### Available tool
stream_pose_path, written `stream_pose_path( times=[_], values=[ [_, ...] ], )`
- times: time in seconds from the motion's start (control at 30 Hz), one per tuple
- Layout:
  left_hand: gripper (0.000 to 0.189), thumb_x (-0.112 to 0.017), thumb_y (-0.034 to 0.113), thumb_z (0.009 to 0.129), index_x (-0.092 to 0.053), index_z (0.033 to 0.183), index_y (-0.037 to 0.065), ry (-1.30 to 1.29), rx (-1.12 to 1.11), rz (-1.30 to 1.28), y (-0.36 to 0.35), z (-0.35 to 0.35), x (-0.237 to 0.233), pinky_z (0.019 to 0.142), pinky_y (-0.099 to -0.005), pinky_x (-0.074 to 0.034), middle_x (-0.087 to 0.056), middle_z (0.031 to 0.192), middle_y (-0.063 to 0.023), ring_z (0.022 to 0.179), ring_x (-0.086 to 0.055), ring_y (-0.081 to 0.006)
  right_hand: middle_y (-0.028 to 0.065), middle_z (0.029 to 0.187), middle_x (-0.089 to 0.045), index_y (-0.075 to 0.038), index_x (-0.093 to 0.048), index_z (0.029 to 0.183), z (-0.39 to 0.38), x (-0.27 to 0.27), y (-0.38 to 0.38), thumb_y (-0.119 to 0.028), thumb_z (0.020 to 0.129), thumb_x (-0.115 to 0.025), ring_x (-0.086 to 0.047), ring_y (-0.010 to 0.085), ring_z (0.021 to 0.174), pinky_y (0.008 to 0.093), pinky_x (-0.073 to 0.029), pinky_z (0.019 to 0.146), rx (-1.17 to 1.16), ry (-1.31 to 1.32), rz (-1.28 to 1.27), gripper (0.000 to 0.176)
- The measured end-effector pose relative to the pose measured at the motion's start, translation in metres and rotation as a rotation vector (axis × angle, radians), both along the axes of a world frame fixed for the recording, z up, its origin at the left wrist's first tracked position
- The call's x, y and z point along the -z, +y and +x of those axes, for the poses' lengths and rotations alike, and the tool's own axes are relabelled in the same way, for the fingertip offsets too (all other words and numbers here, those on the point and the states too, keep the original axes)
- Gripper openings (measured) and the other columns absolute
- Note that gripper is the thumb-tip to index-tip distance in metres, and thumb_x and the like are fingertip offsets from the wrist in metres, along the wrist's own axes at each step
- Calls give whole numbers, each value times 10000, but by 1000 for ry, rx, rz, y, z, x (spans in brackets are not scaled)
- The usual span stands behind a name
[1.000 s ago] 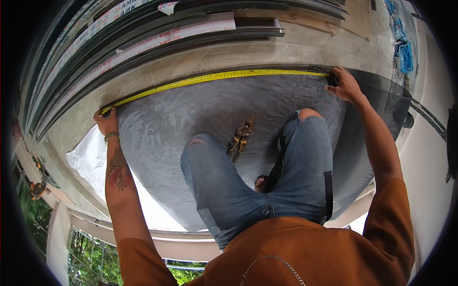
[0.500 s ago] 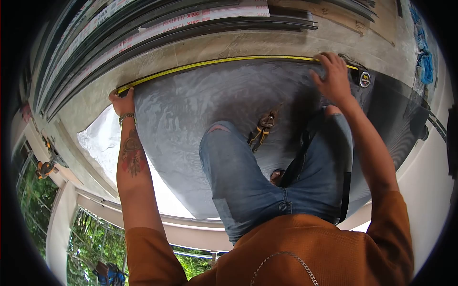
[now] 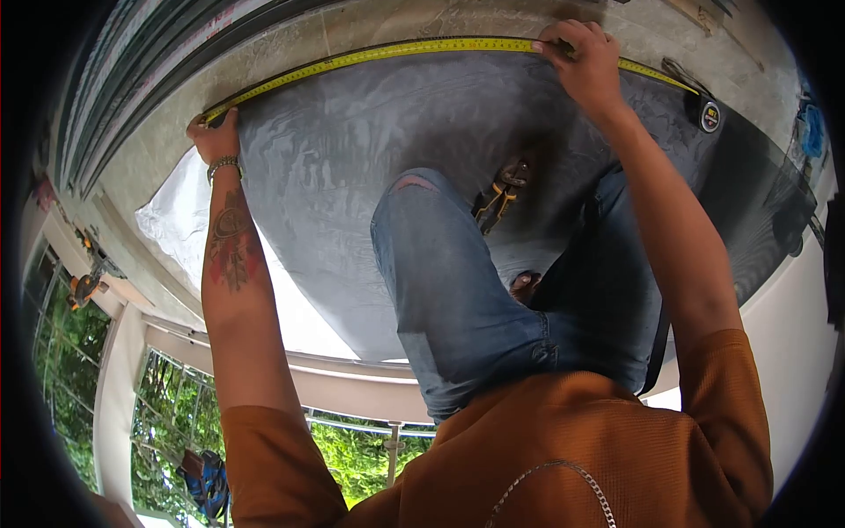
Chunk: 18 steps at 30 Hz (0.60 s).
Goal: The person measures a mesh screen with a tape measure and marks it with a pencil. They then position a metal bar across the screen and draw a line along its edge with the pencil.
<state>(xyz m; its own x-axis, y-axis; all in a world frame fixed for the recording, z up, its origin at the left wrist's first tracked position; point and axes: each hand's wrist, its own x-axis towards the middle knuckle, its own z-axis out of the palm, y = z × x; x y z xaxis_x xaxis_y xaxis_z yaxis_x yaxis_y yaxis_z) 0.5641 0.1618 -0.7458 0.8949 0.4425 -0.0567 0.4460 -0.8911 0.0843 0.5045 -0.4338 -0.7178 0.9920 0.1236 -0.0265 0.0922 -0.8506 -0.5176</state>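
Observation:
A yellow tape measure blade [image 3: 396,53] runs along the far edge of a dark grey sheet [image 3: 326,194]. Its black case [image 3: 707,114] lies toward the right end. At the blade's left end, my left hand [image 3: 214,136] pinches the tape between thumb and fingers. My right hand [image 3: 585,66] is curled over the blade left of the case, thumb and fingertips closed at it. Something dark shows among those fingers, too small to name. Yellow-and-black handled snips [image 3: 502,195] lie on the sheet beside my knee.
Long wrapped profiles [image 3: 132,97] are stacked beyond the sheet on the tiled floor [image 3: 290,48]. A bright, shiny sheet [image 3: 176,211] shows at the left, and dark mesh [image 3: 761,211] at the right. An orange-and-black tool [image 3: 85,289] stands at far left, near a railing.
The view has shifted, so the tape and sheet appear higher. My right hand has slid left along the blade, farther from the case, its fingers more curled. My left hand stays at the tape's end.

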Motion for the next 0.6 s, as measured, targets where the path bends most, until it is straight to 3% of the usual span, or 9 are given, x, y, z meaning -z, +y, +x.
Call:
stream_pose_path(
  times=[0.07, 0.17, 0.23, 0.33, 0.6],
  values=[
    [889, -896, 467, 663, -513, 1299, -23, 2, -6, 0, 2, -1, 0, 1004, -450, -503, -600, 1264, -252, 1163, -636, -406, -53, 874, -662, -192, -725, 907, 1, 5, -5, -301, 857, -783, -597, 209, 904, 383, -389, 887, -21, 26, 73, 133],
    [894, -897, 468, 660, -510, 1308, -11, 4, -3, -22, 3, 2, 0, 1003, -446, -504, -597, 1264, -256, 1168, -633, -404, -52, 881, -661, -188, -719, 901, 0, 10, -5, -284, 856, -780, -598, 214, 936, 408, -397, 882, 4, -1, -77, 122],
    [899, -902, 455, 658, -503, 1322, -1, 7, 33, -33, 10, 1, 3, 1004, -441, -502, -600, 1268, -256, 1170, -632, -403, -59, 847, -644, -198, -715, 877, 1, 14, -6, -297, 873, -762, -593, 217, 974, 462, -371, 935, 5, 13, -104, 110],
    [894, -906, 430, 661, -497, 1329, 0, -2, 16, -67, 10, -3, 2, 1003, -438, -502, -612, 1262, -255, 1169, -633, -398, -40, 873, -646, -187, -710, 895, 4, 10, -2, -300, 865, -767, -591, 234, 984, 462, -376, 937, 5, 76, -193, 130],
    [876, -910, 401, 662, -497, 1321, -1, -10, -7, -83, 1, -5, -3, 994, -438, -506, -628, 1244, -256, 1169, -634, -388, -10, 925, -650, -166, -697, 925, 5, 3, 25, -319, 845, -781, -591, 259, 1008, 465, -379, 959, -11, -23, -143, 192]
  ],
)
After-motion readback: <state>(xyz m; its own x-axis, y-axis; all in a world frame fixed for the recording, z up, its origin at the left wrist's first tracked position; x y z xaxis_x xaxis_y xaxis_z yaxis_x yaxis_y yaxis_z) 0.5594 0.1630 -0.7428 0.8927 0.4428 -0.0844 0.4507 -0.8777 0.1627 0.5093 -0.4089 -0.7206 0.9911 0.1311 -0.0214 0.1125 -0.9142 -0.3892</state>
